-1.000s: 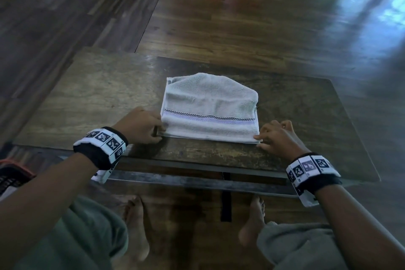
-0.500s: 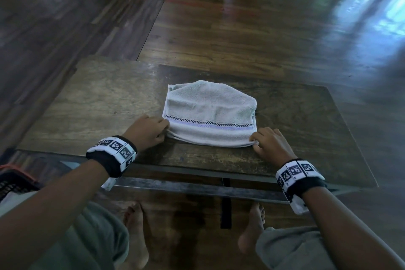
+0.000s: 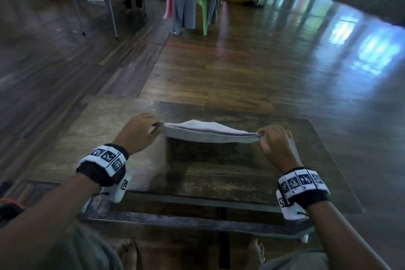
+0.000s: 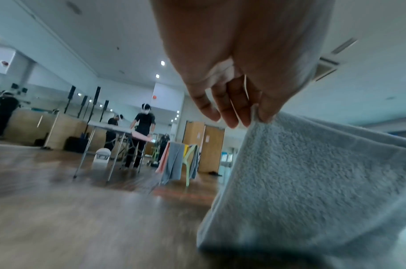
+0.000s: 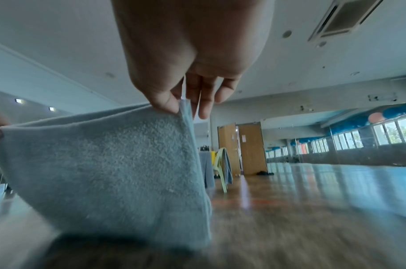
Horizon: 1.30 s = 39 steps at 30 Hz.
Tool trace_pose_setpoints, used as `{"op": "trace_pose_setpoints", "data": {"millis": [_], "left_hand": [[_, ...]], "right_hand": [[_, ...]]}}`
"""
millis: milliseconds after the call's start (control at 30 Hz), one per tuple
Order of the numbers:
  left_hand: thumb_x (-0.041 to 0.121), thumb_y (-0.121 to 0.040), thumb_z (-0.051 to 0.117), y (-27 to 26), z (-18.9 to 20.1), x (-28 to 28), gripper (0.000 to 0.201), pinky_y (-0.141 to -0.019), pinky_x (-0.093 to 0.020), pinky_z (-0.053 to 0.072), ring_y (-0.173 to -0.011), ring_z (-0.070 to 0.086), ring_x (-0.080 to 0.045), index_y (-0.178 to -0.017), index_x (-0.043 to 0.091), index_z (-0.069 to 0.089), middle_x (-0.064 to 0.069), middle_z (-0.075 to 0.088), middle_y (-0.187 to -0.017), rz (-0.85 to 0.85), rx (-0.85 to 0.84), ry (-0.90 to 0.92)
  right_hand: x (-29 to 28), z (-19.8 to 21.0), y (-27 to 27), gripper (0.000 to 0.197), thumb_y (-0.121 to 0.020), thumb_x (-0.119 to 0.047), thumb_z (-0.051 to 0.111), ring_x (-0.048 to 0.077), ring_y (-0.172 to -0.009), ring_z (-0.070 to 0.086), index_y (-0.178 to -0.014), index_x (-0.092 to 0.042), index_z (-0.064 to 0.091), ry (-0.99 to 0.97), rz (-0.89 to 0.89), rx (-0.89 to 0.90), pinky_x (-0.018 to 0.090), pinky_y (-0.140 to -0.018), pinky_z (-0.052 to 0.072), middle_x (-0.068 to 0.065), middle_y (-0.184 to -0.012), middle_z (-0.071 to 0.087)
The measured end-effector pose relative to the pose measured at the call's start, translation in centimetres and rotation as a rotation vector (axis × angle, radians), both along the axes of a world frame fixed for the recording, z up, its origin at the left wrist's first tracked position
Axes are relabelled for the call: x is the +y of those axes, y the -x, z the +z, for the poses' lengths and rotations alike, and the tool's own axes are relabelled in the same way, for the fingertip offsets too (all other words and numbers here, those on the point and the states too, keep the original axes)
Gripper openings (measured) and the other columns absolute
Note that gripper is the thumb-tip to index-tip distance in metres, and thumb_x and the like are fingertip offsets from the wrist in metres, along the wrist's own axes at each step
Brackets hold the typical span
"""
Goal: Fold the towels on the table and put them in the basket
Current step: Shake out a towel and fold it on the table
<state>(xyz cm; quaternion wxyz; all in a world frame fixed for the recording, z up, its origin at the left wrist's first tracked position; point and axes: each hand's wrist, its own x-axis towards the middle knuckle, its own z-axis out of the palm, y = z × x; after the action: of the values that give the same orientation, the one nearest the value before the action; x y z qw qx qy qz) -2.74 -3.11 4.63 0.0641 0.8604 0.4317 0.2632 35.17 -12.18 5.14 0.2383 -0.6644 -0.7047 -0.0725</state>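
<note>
Mid-fold here, I'd say: the pale grey terry towel [image 3: 208, 132] is up off the dark worn wooden table [image 3: 122, 120], stretched between both hands above its middle. The left hand [image 3: 138, 132] pinches one near corner between thumb and fingertips, and the right hand [image 3: 277, 146] pinches the other the same way, edges pulled taut with the cloth hanging below them. Next move probably means carrying that held edge forward and laying it flat so the corners line up. Plenty of bare tabletop on all sides. The orange-rimmed dark basket [image 3: 8, 205] barely peeks in at the person's left, below the near table edge.
</note>
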Motion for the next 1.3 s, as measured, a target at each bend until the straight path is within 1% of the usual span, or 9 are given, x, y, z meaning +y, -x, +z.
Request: {"op": "trace_pose_setpoints", "data": {"millis": [167, 267, 400, 500, 700, 833, 967, 1067, 1300], "left_hand": [[0.043, -0.087, 0.043, 0.0, 8.1, 0.1, 0.038, -0.065, -0.01, 0.036, -0.073, 0.052, -0.007, -0.091, 0.012, 0.065, 0.013, 0.059, -0.083, -0.015, -0.201, -0.078], [0.036, -0.086, 0.061, 0.4, 12.6, -0.6, 0.004, -0.068, 0.0, 0.038, -0.073, 0.055, 0.013, -0.089, 0.035, 0.059, 0.033, 0.061, -0.082, -0.052, -0.361, -0.068], [0.022, -0.082, 0.068, 1.4, 15.3, -1.3, 0.014, -0.06, -0.003, 0.042, -0.066, 0.057, 0.007, -0.08, 0.034, 0.061, 0.029, 0.064, -0.08, -0.051, -0.432, -0.04], [0.024, -0.081, 0.069, 1.7, 15.4, -1.7, 0.01, -0.056, -0.005, 0.043, -0.062, 0.056, 0.004, -0.079, 0.03, 0.063, 0.019, 0.067, -0.079, -0.071, -0.44, 0.013], [0.031, -0.083, 0.068, 1.6, 11.9, -0.4, 0.008, -0.064, -0.021, 0.046, -0.068, 0.059, -0.01, -0.079, 0.027, 0.063, 0.006, 0.065, -0.075, -0.037, -0.196, 0.087], [0.031, -0.084, 0.066, 0.5, 7.8, 1.0, 0.015, -0.06, -0.019, 0.037, -0.066, 0.053, 0.005, -0.075, 0.033, 0.055, 0.018, 0.057, -0.07, -0.031, -0.02, 0.124], [0.024, -0.086, 0.063, 0.0, 3.1, 1.3, 0.007, -0.071, -0.031, 0.045, -0.074, 0.059, -0.015, -0.081, 0.026, 0.059, 0.009, 0.061, -0.077, 0.016, 0.085, 0.044], [0.023, -0.086, 0.059, 0.4, -0.3, 0.0, 0.001, -0.081, -0.034, 0.038, -0.084, 0.059, -0.016, -0.085, 0.024, 0.06, 0.007, 0.064, -0.088, 0.049, 0.186, -0.012], [0.027, -0.066, 0.075, 1.5, -7.4, -3.7, 0.015, -0.072, -0.027, 0.043, -0.066, 0.063, -0.014, -0.071, 0.028, 0.061, 0.01, 0.065, -0.073, -0.169, 0.541, 0.066]], "right_hand": [[0.3, 7.7, -0.2, 0.018, -0.08, -0.017, 0.048, 0.024, -0.088, 0.057, -0.094, -0.016, 0.059, -0.165, -0.002, 0.162, 0.035, -0.079, 0.036, 0.001, -0.092, 0.063], [-0.2, 12.3, -0.5, 0.014, -0.084, -0.012, 0.057, 0.026, -0.087, 0.06, -0.097, -0.014, 0.06, -0.215, 0.014, 0.252, 0.044, -0.081, 0.047, 0.004, -0.092, 0.065], [-2.4, 16.3, -0.5, 0.013, -0.084, -0.006, 0.061, 0.006, -0.073, 0.055, -0.092, -0.015, 0.066, -0.206, 0.061, 0.249, 0.007, -0.065, 0.037, -0.002, -0.083, 0.065], [-3.3, 16.6, -0.6, 0.013, -0.084, -0.007, 0.061, 0.004, -0.065, 0.055, -0.088, -0.017, 0.069, -0.165, 0.084, 0.249, 0.003, -0.062, 0.038, -0.007, -0.077, 0.064], [-1.5, 12.0, -1.2, 0.014, -0.083, -0.006, 0.06, 0.008, -0.068, 0.058, -0.085, -0.018, 0.066, 0.046, 0.102, 0.271, 0.008, -0.061, 0.04, -0.007, -0.076, 0.065], [0.9, 7.1, -1.4, 0.022, -0.077, -0.004, 0.06, 0.014, -0.069, 0.057, -0.077, -0.026, 0.055, 0.153, 0.051, 0.239, 0.026, -0.064, 0.043, -0.006, -0.073, 0.061], [1.4, 3.2, -0.5, 0.015, -0.072, -0.007, 0.062, 0.02, -0.079, 0.058, -0.078, -0.02, 0.059, 0.098, -0.025, 0.121, 0.037, -0.075, 0.042, -0.004, -0.078, 0.062], [0.5, -0.2, -0.5, 0.017, -0.069, -0.008, 0.069, 0.023, -0.085, 0.059, -0.079, -0.018, 0.06, 0.111, -0.009, 0.001, 0.035, -0.074, 0.034, -0.003, -0.083, 0.064], [-3.0, -7.4, -1.3, 0.02, -0.066, -0.011, 0.074, 0.02, -0.086, 0.061, -0.076, -0.023, 0.063, 0.446, 0.221, -0.138, 0.028, -0.07, 0.033, -0.007, -0.082, 0.063]]}}
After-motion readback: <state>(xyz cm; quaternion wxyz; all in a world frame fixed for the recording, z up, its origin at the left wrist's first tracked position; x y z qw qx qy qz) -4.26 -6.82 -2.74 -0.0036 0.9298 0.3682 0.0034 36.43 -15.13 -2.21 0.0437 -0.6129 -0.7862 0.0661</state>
